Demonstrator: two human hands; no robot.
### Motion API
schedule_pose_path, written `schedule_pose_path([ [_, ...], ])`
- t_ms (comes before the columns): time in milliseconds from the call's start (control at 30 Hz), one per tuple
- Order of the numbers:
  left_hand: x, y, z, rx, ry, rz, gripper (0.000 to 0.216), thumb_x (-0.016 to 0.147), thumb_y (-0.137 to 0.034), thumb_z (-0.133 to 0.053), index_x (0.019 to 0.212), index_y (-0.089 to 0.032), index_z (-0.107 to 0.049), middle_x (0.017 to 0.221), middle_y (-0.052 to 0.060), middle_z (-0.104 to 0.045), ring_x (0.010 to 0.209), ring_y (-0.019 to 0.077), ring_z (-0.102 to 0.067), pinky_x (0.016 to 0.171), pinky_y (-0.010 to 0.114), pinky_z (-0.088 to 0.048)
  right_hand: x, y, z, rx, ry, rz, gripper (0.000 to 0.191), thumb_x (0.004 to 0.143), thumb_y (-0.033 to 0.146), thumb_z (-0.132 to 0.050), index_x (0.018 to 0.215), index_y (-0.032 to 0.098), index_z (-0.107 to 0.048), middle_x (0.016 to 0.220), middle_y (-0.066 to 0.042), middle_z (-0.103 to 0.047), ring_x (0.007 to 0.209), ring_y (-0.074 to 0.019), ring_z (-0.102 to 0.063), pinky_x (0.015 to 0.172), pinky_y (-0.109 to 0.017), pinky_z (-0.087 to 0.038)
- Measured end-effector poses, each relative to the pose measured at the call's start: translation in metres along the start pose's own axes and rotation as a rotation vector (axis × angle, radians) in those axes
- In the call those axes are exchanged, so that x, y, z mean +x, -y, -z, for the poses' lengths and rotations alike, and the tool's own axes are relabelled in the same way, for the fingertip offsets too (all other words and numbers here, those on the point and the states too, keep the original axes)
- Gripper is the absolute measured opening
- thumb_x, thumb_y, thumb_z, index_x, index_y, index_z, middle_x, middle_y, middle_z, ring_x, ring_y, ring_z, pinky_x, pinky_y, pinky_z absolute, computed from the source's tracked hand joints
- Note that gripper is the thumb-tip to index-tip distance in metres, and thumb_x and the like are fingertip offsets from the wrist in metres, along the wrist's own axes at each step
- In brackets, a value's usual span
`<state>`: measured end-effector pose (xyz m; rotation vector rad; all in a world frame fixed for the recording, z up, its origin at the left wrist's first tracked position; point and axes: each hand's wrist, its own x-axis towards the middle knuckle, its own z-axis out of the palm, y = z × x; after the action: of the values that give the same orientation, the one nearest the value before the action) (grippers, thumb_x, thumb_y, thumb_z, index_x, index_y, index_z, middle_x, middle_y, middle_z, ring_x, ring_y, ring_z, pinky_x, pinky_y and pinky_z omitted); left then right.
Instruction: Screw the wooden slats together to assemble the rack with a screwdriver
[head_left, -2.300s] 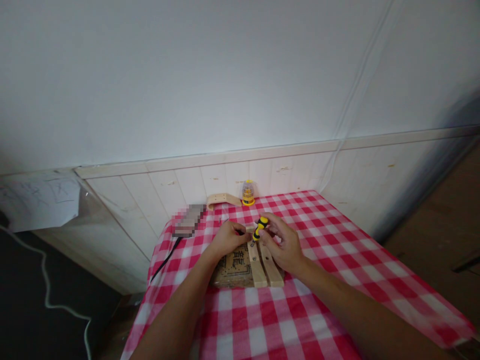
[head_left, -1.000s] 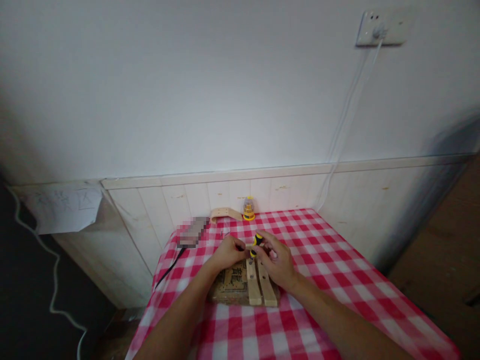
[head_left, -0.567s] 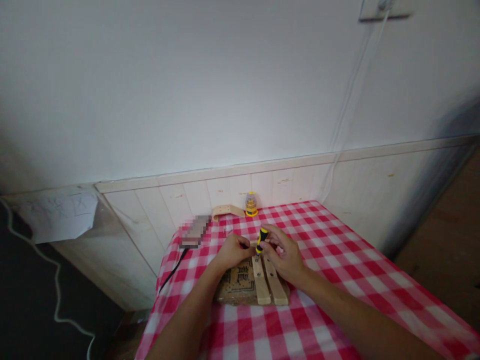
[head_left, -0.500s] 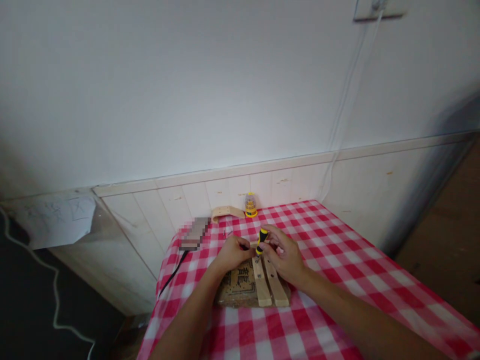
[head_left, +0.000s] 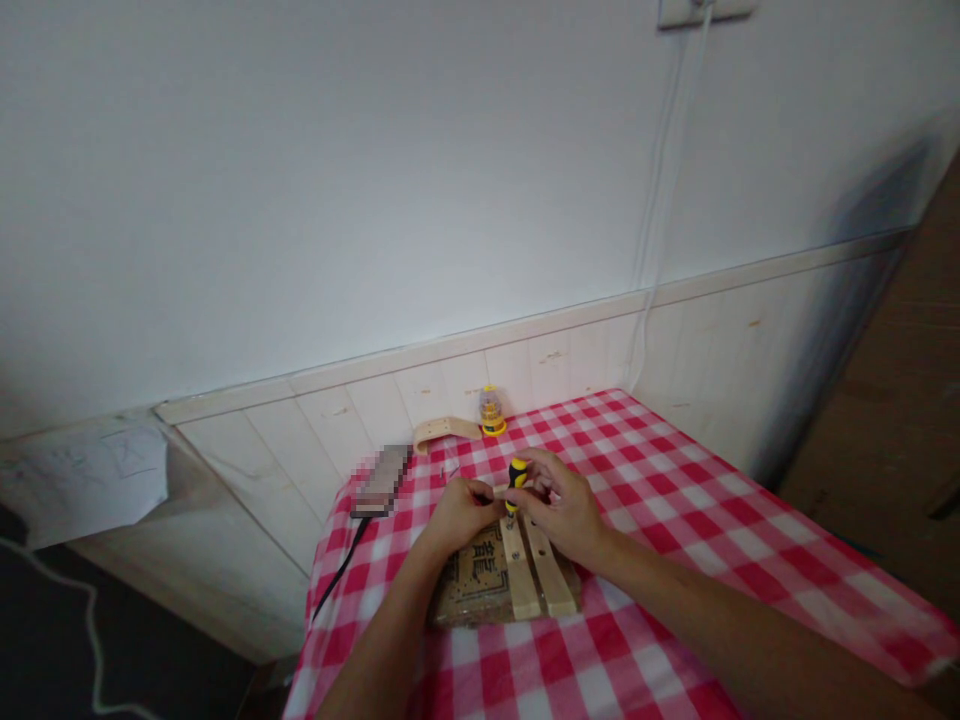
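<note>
My right hand (head_left: pixel 562 508) grips a short yellow-and-black screwdriver (head_left: pixel 517 473), held nearly upright. Its lower end meets a screw (head_left: pixel 511 522) in the left one of two pale wooden strips (head_left: pixel 523 585). My left hand (head_left: pixel 463 515) is closed beside the screwdriver, at the far end of that strip; whatever its fingertips pinch is hidden. To its right lies the second wooden strip (head_left: pixel 553 580), also with dark screw spots. Both strips rest on a brown, plastic-wrapped package (head_left: pixel 472 590) printed with black characters.
A red-and-white checked cloth (head_left: pixel 645 620) covers the table. Towards the wall stand a bent wooden piece (head_left: pixel 448 430) and a clear-and-yellow bit case (head_left: pixel 491 412). A blurred-out flat object (head_left: pixel 382 482) with a black strap (head_left: pixel 341 580) lies at the left edge.
The camera view has shifted and tilted slightly. Both hands stay at the same strip, with the screwdriver still on the screw and its handle somewhat more upright.
</note>
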<state>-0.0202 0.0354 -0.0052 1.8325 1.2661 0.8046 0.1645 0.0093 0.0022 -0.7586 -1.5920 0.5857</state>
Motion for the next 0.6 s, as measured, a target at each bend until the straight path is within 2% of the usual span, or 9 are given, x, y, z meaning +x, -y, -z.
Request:
schedule_pose_path([
  [200, 0.0009, 0.0025, -0.0001, 0.015, 0.004, 0.011, 0.024, 0.072, -0.032, -0.066, 0.068, -0.009, -0.072, 0.056, -0.002, -0.054, 0.053, 0.0089, -0.039, 0.053, 0.023, -0.031, -0.0005, -0.0016, 0.0009, -0.035, -0.014, -0.014, 0.038, 0.081, 0.031, -0.074, 0.115, 0.024, -0.060, 0.073, 0.003, -0.061, 0.053, -0.0109, -0.052, 0.049, -0.022, -0.043],
  [433, 0.0018, 0.0024, -0.0004, 0.024, -0.003, 0.034, 0.027, 0.072, -0.035, -0.067, 0.070, -0.009, -0.074, 0.057, -0.001, -0.057, 0.053, 0.0097, -0.041, 0.054, 0.023, -0.034, -0.0004, -0.0022, -0.0007, -0.025, -0.011, 0.000, 0.037, 0.083, 0.033, -0.073, 0.116, 0.025, -0.059, 0.075, 0.002, -0.063, 0.054, -0.0117, -0.054, 0.049, -0.023, -0.046],
  [600, 0.0022, 0.0025, -0.0002, 0.021, -0.008, 0.034, 0.027, 0.072, -0.035, -0.068, 0.069, -0.009, -0.073, 0.057, -0.001, -0.057, 0.054, 0.0098, -0.042, 0.054, 0.023, -0.034, -0.0029, -0.0004, -0.0009, -0.001, 0.022, 0.045, 0.034, 0.088, 0.030, -0.067, 0.120, 0.024, -0.055, 0.086, -0.002, -0.069, 0.068, -0.0164, -0.068, 0.063, -0.028, -0.057],
])
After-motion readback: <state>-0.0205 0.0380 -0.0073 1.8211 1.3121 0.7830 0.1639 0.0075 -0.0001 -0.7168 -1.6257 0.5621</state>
